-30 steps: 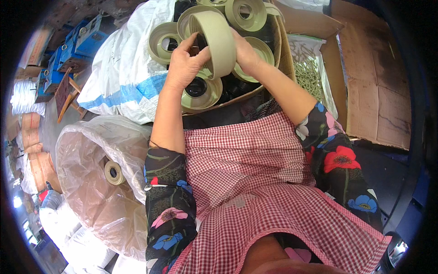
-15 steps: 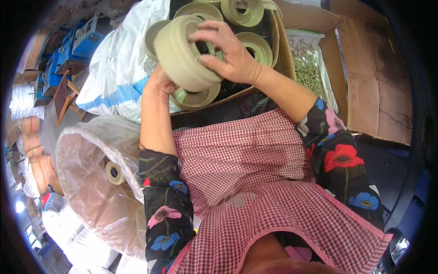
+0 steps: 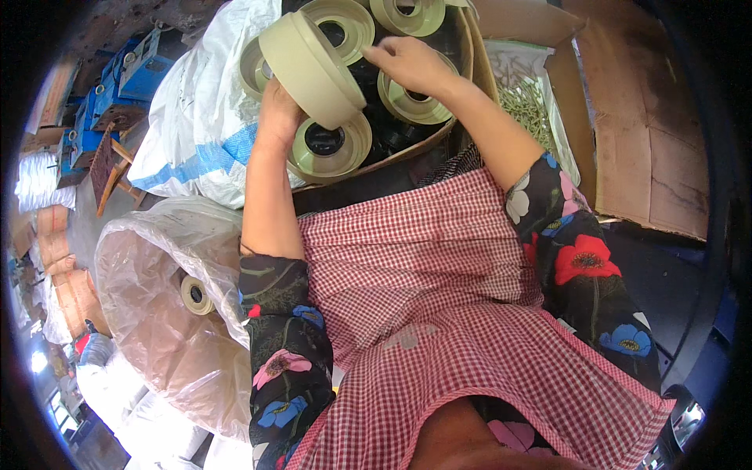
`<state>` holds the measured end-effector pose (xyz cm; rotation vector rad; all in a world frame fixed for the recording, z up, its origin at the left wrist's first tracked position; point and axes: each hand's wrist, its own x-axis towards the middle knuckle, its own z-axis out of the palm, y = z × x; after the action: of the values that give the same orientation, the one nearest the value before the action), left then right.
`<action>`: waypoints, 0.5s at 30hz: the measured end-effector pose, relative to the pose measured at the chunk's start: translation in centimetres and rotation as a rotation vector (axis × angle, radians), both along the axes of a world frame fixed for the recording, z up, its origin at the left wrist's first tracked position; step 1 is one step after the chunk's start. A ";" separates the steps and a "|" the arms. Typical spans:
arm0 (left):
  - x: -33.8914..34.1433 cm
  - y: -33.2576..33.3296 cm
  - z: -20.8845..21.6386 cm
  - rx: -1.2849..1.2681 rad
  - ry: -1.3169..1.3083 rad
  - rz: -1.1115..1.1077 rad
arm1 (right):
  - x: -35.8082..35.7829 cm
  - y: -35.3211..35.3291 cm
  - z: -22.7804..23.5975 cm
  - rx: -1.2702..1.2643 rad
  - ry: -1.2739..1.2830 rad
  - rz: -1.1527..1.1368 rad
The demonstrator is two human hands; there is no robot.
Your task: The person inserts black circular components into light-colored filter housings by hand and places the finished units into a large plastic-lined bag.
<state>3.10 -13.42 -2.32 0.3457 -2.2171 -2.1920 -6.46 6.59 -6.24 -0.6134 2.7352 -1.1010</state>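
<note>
My left hand point(image 3: 280, 111) grips a wide pale olive plastic ring point(image 3: 307, 72) from beneath and holds it tilted above an open cardboard box point(image 3: 484, 69). Most of its fingers are hidden behind the ring. Off to the right of that ring, my right hand point(image 3: 413, 64) hovers apart from it with thumb and fingers drawn together; anything between them is too small to make out. Below the right hand lies another olive ring point(image 3: 415, 100). More such rings with dark round openings sit in the box, one ring point(image 3: 333, 153) at the near side.
A white woven sack point(image 3: 196, 102) leans left of the box. Nearer, a clear plastic bag point(image 3: 164, 313) lines a container with a small ring point(image 3: 196, 295) inside. At right, a carton holds many small olive pieces point(image 3: 533, 110) beside a cardboard flap point(image 3: 650, 125). Blue machines point(image 3: 129, 74) stand far left.
My right hand has come off the held ring and moved right. The ring has tipped and shifted slightly up and left in my left hand, showing more of its outer side.
</note>
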 end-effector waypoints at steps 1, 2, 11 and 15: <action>0.1 -0.3 0.5 -0.193 0.007 -0.013 | -0.8 0.6 -0.6 0.219 -0.076 0.046; 0.1 -0.5 0.5 -0.381 0.011 -0.031 | -1.1 1.0 -1.0 0.442 -0.156 0.089; -0.2 1.6 -1.9 -1.564 -0.463 -0.521 | 0.0 -0.8 -2.6 0.526 -0.216 0.169; 0.2 3.3 -4.6 -1.559 0.087 -0.263 | -1.8 0.5 -0.7 0.128 0.166 -0.159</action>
<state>3.27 -10.08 -6.91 -0.1084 -3.0921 -0.0010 -8.27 7.12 -6.94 -0.4971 3.0142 -0.9339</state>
